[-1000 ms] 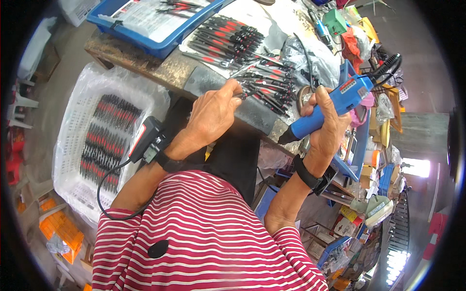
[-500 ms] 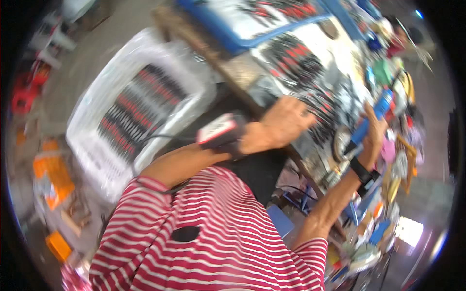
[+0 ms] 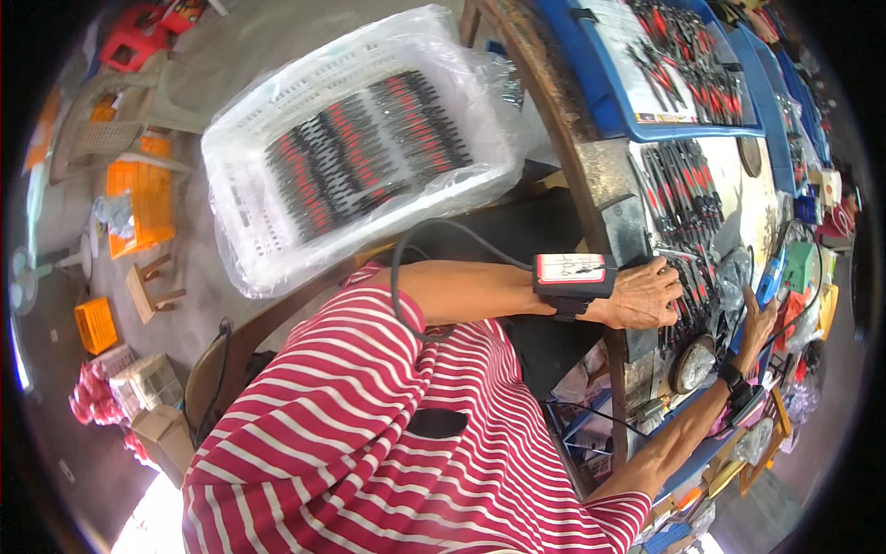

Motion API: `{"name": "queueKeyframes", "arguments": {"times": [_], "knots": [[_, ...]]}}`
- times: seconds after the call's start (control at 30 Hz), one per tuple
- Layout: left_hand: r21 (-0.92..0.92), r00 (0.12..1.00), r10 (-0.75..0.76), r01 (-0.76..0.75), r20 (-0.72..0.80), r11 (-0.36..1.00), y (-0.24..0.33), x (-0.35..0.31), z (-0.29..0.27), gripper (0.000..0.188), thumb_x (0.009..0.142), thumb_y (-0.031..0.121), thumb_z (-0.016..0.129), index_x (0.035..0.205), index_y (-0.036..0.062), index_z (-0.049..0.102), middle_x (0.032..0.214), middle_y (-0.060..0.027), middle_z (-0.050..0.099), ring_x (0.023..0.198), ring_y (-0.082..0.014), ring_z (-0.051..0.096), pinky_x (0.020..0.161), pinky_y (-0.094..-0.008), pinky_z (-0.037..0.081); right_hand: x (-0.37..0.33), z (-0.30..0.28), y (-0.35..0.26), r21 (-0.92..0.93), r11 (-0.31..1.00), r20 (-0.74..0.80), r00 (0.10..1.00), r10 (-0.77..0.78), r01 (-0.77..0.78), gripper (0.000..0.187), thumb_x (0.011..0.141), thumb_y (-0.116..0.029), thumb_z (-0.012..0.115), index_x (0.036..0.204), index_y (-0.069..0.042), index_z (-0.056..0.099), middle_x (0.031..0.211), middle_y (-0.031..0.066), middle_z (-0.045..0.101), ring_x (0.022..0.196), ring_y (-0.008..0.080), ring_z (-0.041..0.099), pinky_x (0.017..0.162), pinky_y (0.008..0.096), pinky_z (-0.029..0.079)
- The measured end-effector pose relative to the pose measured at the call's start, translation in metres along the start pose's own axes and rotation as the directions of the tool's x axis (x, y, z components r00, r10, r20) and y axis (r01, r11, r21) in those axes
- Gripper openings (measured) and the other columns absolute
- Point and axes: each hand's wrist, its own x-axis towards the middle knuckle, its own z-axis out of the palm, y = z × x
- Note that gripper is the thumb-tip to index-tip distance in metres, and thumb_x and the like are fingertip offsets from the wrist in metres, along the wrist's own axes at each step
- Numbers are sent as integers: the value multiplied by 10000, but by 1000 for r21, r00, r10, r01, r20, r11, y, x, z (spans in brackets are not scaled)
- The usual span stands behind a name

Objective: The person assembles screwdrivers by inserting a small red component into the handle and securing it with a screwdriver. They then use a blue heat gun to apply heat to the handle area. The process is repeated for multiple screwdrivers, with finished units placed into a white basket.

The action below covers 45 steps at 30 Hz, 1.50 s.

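Observation:
My left hand (image 3: 639, 295) rests at the bench edge, fingers curled down onto a spread of hand tools (image 3: 685, 189) with black and red handles that look like pliers. Its fingertips are partly lost among them, so I cannot make out what they pinch. Farther right, my right hand (image 3: 757, 325) wraps round a blue stick-shaped power tool (image 3: 773, 275), which shows above and below the fingers. A round dark disc-like piece (image 3: 694, 364) lies between the two hands. Clear plastic (image 3: 736, 273) is beside the right hand.
A white plastic-lined basket (image 3: 245, 198) holds rows of black-and-red tools, left of the wooden bench (image 3: 591, 166). A blue tray (image 3: 604, 88) with more tools stands at the far end. A black cable (image 3: 397, 268) loops by my left forearm. Orange crates (image 3: 138, 208) and a chair stand left.
The whole view has turned and become sharper, so the basket and bench appear farther right. My left hand stays over the tools; my right hand keeps hold of the blue power tool.

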Motion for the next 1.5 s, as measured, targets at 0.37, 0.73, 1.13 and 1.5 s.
{"name": "queueKeyframes", "arguments": {"times": [0.37, 0.73, 1.13, 1.5], "knots": [[79, 998, 6, -1, -63, 997, -1, 2, 19, 74, 702, 181, 617, 649, 131, 603, 868, -59, 531, 932, -237, 497, 907, -504, 304, 7, 16, -1, 266, 957, 235, 955, -179, 114, 413, 784, -239, 715, 1007, 83, 584, 786, 130, 605, 659, 194, 519, 588, 342, 445], [159, 992, 38, -19, -118, 987, -5, 1, 32, 110, 700, 206, 625, 591, 212, 618, 772, -13, 537, 908, -226, 506, 939, -587, 250, 8, 12, -1, 258, 960, 284, 942, -180, 106, 561, 783, -329, 695, 1150, 67, 543, 820, 151, 627, 693, 243, 534, 689, 374, 451], [137, 970, 30, 3, -243, 991, -3, 9, 45, 88, 680, 186, 658, 601, 211, 627, 754, -26, 551, 922, -250, 527, 957, -668, 216, 28, 30, 22, 7, 991, 322, 938, -129, 134, 610, 695, -142, 679, 1251, 18, 486, 958, 223, 544, 824, 343, 505, 773, 421, 414], [100, 986, -25, 41, -163, 994, 6, 6, 21, 139, 687, 216, 608, 551, 190, 618, 756, -26, 521, 909, -235, 492, 956, -588, 214, 10, 21, 18, -69, 981, 150, 974, -170, 182, 709, 661, -148, 744, 1320, -122, 482, 971, 233, 530, 869, 370, 503, 773, 433, 411]]}}
